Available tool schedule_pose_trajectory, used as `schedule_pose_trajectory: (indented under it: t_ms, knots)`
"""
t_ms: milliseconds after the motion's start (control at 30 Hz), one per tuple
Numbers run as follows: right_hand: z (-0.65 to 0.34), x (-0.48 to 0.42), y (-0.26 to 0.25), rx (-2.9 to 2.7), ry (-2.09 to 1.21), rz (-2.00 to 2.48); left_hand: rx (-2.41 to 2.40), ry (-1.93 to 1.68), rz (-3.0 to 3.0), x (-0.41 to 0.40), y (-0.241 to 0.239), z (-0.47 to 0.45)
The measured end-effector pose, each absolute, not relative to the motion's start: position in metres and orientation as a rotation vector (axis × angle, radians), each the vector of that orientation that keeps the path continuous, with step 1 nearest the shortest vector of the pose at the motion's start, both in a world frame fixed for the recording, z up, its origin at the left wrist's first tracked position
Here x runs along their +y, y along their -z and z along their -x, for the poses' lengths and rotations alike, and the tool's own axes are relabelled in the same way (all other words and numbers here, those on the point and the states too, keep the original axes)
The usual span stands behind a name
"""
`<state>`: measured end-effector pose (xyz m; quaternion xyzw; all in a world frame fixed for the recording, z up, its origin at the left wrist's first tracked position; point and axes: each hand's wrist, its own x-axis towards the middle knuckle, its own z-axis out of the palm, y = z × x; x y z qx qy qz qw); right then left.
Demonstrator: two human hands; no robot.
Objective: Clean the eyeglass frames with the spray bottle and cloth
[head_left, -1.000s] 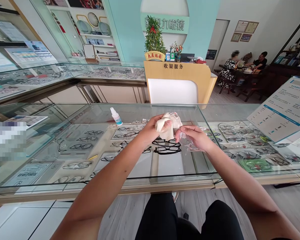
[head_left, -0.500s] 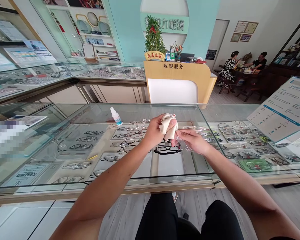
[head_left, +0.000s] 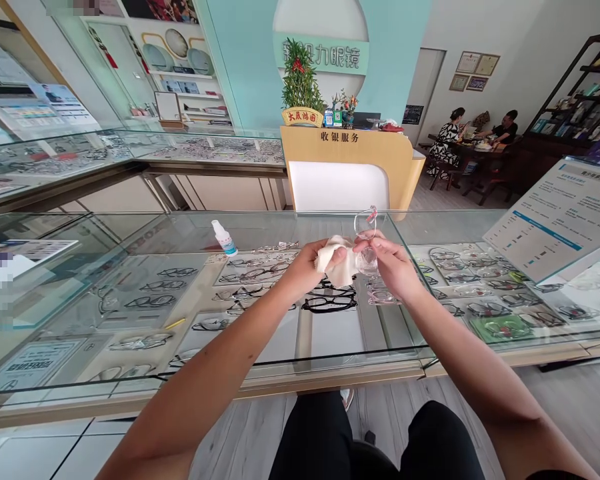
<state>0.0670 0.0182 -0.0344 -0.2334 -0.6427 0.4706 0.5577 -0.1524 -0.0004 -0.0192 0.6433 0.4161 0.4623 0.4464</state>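
Clear-rimmed glasses (head_left: 365, 225) are pinched by the right hand (head_left: 397, 268), just beside the cloth (head_left: 345, 268) gripped by the left hand (head_left: 309, 264).

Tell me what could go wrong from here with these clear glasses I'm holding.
The clear glasses are pinched in your right hand above the glass countertop, so a slip could drop them onto it. The loose folds of the cloth bunched in your left hand might snag the thin frame. The spray bottle stands beyond your left forearm; a wide sweep could tip it.
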Motion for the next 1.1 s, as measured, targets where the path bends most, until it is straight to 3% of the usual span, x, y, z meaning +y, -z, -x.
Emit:
schedule_pose_trajectory:
  t_ms: [600, 1100]
  knots:
    - [-0.060, 0.014, 0.041, -1.776, -1.151, 0.593, 0.772, -1.089, -1.402, -0.008, 0.036, 0.132]
    - [-0.055, 0.011, 0.042, -1.659, -1.312, 0.586, 0.671, -0.997, -1.460, -0.006, 0.037, 0.132]
